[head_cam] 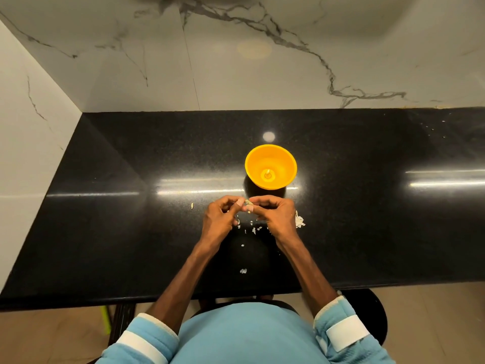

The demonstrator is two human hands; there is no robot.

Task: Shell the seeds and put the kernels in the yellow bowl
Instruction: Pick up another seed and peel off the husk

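Both hands [246,210] pinch one seed [248,202] between fingertips; yellow bowl [270,166] sits straight ahead, slightly nearer the right hand [273,210].

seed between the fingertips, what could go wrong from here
The seed is pinched by left hand and right hand short of the yellow bowl, so a freed kernel could drop among the shell bits on the black counter. Shell fragments might also flick into the bowl.

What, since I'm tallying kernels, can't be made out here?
- Head view: the seed, pinched between left hand and right hand, is tiny and finger-covered; shelled or not, unclear.
- Head view: glare washes the bottom of the yellow bowl; kernel count unclear.
- Head view: pale pile partly behind the right hand.
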